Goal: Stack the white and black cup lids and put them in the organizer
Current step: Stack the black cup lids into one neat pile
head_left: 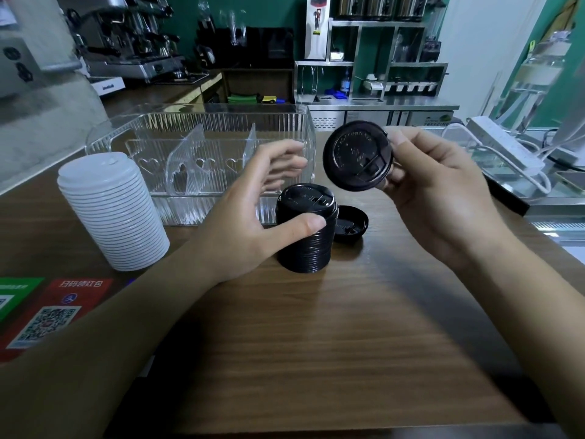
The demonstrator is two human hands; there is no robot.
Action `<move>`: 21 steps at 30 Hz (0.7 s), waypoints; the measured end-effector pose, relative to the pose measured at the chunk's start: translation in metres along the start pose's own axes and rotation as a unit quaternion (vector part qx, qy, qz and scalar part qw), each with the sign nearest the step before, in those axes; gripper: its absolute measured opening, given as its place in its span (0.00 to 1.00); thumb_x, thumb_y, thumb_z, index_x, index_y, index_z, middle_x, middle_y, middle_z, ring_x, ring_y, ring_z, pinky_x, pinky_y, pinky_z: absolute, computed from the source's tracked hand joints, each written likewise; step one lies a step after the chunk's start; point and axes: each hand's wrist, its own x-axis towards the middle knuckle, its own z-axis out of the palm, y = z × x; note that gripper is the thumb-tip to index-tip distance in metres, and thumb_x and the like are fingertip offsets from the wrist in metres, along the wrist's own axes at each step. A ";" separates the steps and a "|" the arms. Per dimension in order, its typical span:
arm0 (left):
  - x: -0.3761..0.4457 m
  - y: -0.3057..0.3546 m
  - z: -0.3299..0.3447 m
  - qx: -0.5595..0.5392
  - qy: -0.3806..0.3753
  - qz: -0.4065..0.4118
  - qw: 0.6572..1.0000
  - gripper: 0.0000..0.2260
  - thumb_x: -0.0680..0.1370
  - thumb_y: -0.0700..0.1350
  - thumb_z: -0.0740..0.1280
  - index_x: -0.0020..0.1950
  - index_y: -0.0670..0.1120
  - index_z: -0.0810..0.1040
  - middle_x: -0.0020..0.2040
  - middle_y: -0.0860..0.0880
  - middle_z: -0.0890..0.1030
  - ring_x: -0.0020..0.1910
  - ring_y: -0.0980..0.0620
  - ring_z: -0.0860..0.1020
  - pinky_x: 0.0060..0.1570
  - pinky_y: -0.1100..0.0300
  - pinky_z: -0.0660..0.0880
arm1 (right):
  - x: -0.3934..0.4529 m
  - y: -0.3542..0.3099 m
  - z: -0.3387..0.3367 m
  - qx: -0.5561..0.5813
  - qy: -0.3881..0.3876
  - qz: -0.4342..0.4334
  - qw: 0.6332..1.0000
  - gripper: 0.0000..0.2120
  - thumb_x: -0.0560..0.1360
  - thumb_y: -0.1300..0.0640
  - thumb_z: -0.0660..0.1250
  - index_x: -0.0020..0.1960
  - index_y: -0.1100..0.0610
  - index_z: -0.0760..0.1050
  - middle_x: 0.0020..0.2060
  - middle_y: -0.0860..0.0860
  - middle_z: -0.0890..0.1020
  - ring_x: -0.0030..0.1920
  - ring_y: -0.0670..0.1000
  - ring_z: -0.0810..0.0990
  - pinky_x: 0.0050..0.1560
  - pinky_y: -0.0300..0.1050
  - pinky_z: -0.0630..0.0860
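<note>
A stack of black lids (305,231) stands upright on the wooden table, in front of the clear organizer (202,147). My left hand (256,213) is beside the stack; its thumb presses the stack's near side and its fingers spread loosely behind it. My right hand (433,188) pinches a single black lid (357,156) by its rim, held tilted in the air to the upper right of the stack. One more loose black lid (351,223) lies on the table just right of the stack. A tall stack of white lids (114,213) stands at the left.
The organizer has clear dividers and holds nothing visible. QR code cards (47,315) lie at the table's left edge. A white power strip (506,147) and cables sit at the right. A coffee machine (133,42) and steel shelves stand behind.
</note>
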 end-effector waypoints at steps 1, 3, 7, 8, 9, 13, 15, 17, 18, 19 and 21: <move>-0.001 0.002 0.001 0.002 0.006 0.006 1.000 0.40 0.81 0.55 0.82 0.87 0.52 0.65 0.79 0.55 0.78 0.82 0.52 0.76 0.83 0.41 0.71 | 0.000 0.000 0.002 0.021 -0.007 0.016 1.000 0.08 0.88 0.60 0.66 0.59 0.62 0.83 0.44 0.55 0.82 0.41 0.50 0.78 0.50 0.45 0.76; -0.003 0.008 0.003 0.011 0.014 0.019 1.000 0.45 0.79 0.52 0.83 0.90 0.54 0.62 0.80 0.57 0.77 0.84 0.52 0.74 0.85 0.40 0.67 | -0.002 0.003 0.005 0.044 -0.020 0.035 0.998 0.09 0.87 0.61 0.67 0.63 0.61 0.83 0.49 0.57 0.86 0.46 0.53 0.81 0.54 0.46 0.80; -0.006 0.017 0.009 0.032 0.025 0.042 0.998 0.48 0.76 0.48 0.86 0.91 0.55 0.63 0.84 0.60 0.73 0.86 0.57 0.70 0.87 0.51 0.64 | -0.006 0.007 0.011 0.050 -0.047 0.045 0.997 0.10 0.84 0.61 0.69 0.64 0.60 0.84 0.53 0.59 0.87 0.48 0.54 0.83 0.57 0.49 0.81; -0.006 0.017 0.010 0.037 0.026 0.049 0.998 0.47 0.76 0.48 0.86 0.90 0.54 0.65 0.84 0.60 0.74 0.86 0.56 0.70 0.86 0.55 0.64 | -0.007 0.007 0.013 0.052 -0.054 0.049 0.996 0.10 0.84 0.61 0.69 0.64 0.61 0.84 0.52 0.58 0.87 0.48 0.54 0.84 0.57 0.49 0.82; -0.006 0.017 0.010 0.040 0.027 0.055 0.997 0.45 0.77 0.48 0.86 0.90 0.53 0.67 0.83 0.59 0.75 0.85 0.55 0.71 0.85 0.57 0.65 | -0.009 0.007 0.014 0.055 -0.063 0.052 0.995 0.10 0.84 0.61 0.69 0.63 0.61 0.84 0.52 0.58 0.88 0.49 0.54 0.85 0.57 0.48 0.83; -0.005 0.013 0.008 0.035 0.041 0.052 0.997 0.41 0.76 0.47 0.86 0.86 0.52 0.73 0.77 0.54 0.79 0.81 0.53 0.75 0.83 0.56 0.68 | -0.011 0.007 0.018 0.051 -0.093 0.051 0.993 0.10 0.84 0.60 0.68 0.62 0.60 0.85 0.53 0.59 0.88 0.51 0.56 0.85 0.60 0.53 0.82; -0.004 0.011 0.007 0.040 0.049 0.052 0.997 0.39 0.75 0.48 0.87 0.84 0.52 0.75 0.76 0.56 0.80 0.81 0.52 0.75 0.83 0.53 0.69 | -0.014 0.005 0.020 0.017 -0.092 0.024 0.995 0.12 0.83 0.57 0.69 0.62 0.60 0.85 0.52 0.56 0.89 0.51 0.54 0.86 0.60 0.52 0.82; -0.004 0.011 0.006 0.043 0.060 0.063 0.995 0.38 0.75 0.49 0.87 0.82 0.53 0.76 0.75 0.60 0.80 0.80 0.51 0.76 0.83 0.49 0.71 | -0.017 0.000 0.018 -0.101 -0.090 -0.041 0.990 0.16 0.82 0.53 0.73 0.67 0.59 0.84 0.55 0.53 0.89 0.54 0.51 0.87 0.61 0.50 0.82; -0.003 0.011 0.006 0.045 0.064 0.068 0.995 0.37 0.74 0.50 0.87 0.81 0.54 0.76 0.75 0.60 0.80 0.80 0.50 0.76 0.82 0.47 0.71 | -0.019 -0.003 0.017 -0.167 -0.100 -0.074 0.978 0.20 0.81 0.52 0.75 0.70 0.58 0.82 0.59 0.51 0.89 0.58 0.50 0.87 0.62 0.51 0.82; -0.003 0.011 0.006 0.049 0.068 0.071 0.994 0.36 0.74 0.51 0.87 0.80 0.54 0.76 0.74 0.60 0.80 0.79 0.49 0.77 0.81 0.45 0.72 | -0.021 -0.004 0.016 -0.230 -0.113 -0.104 0.961 0.24 0.79 0.52 0.78 0.73 0.57 0.81 0.63 0.50 0.87 0.63 0.49 0.86 0.64 0.52 0.81; -0.002 0.010 0.007 0.063 0.078 0.077 0.992 0.35 0.75 0.54 0.86 0.79 0.51 0.78 0.73 0.58 0.81 0.77 0.48 0.78 0.79 0.45 0.74 | -0.024 -0.004 0.017 -0.320 -0.134 -0.153 0.925 0.31 0.76 0.51 0.82 0.76 0.54 0.78 0.69 0.47 0.84 0.71 0.51 0.82 0.70 0.54 0.77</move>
